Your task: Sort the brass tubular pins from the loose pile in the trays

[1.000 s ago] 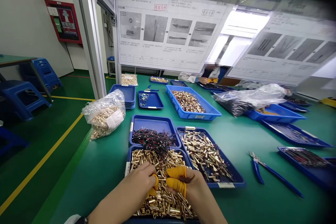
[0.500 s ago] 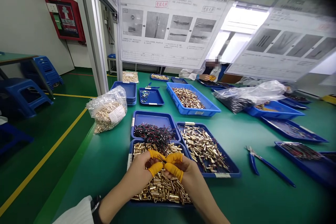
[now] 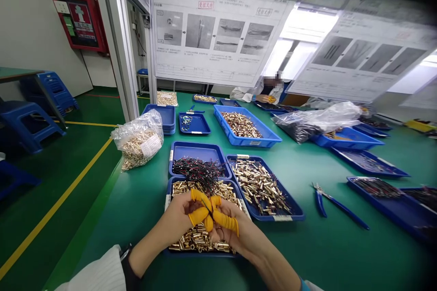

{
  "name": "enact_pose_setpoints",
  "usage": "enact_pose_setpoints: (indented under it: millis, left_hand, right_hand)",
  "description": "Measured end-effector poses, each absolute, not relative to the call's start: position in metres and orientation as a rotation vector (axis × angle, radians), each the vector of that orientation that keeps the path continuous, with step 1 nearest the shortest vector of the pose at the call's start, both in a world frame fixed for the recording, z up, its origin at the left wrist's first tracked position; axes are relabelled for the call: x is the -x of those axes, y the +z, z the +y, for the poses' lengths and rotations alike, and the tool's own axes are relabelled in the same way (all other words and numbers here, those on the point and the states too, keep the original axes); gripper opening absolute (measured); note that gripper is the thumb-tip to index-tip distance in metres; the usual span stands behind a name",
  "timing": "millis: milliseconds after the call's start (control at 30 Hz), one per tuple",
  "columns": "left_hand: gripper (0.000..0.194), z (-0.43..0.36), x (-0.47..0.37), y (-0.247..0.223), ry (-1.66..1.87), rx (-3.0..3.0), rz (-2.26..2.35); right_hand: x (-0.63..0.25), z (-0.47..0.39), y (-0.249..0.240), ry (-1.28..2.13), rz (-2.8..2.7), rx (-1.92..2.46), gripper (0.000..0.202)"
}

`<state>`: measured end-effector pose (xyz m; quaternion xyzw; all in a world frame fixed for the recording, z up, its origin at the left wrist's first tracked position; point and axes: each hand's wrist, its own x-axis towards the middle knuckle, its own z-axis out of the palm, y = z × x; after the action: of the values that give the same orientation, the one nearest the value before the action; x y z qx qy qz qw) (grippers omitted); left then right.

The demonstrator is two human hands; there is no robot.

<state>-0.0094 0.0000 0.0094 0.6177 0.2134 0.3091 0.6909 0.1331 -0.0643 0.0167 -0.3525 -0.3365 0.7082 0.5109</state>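
Yellow finger cots cover fingertips of both hands. My left hand (image 3: 179, 213) is closed, its thumb and forefinger pinching a thin dark wire (image 3: 207, 207). Right against it, my right hand (image 3: 234, 223) is closed too, fingertips pressed on the same wire. Whether a metal sleeve is on the wire is hidden by the fingers. Both hands are above a blue tray (image 3: 168, 198) of loose brass-coloured sleeves (image 3: 198, 242). Just beyond lies a pile of black and red wires (image 3: 196, 169) in another blue tray (image 3: 196, 149), partly hanging over the sleeves.
Right of the hands stands a tray of brass-coloured pieces with wires (image 3: 259, 185). Blue-handled pliers (image 3: 336, 204) lie farther right. A clear bag of sleeves (image 3: 139, 141) is at left, a larger blue bin (image 3: 269, 138) behind. Hanging instruction sheets (image 3: 218, 61) and a co-worker (image 3: 262, 93) are beyond.
My hands have come closer together, and the right fingers have shifted their hold around the wire. The whole view has moved slightly, so the table things appear a little farther left and higher.
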Motion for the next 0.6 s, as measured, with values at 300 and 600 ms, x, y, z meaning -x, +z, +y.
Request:
enact_pose_setpoints:
  millis: [300,600]
  left_hand:
    - [0.021,0.006,0.005,0.001,0.859,-1.277,0.716]
    - [0.013,0.006,0.005,-0.002,0.884,-1.338,0.749]
  right_hand:
    - [-0.135,-0.062,0.012,1.539,-0.783,1.062,0.027]
    - [-0.132,-0.067,0.007,0.972,-1.263,1.373,0.026]
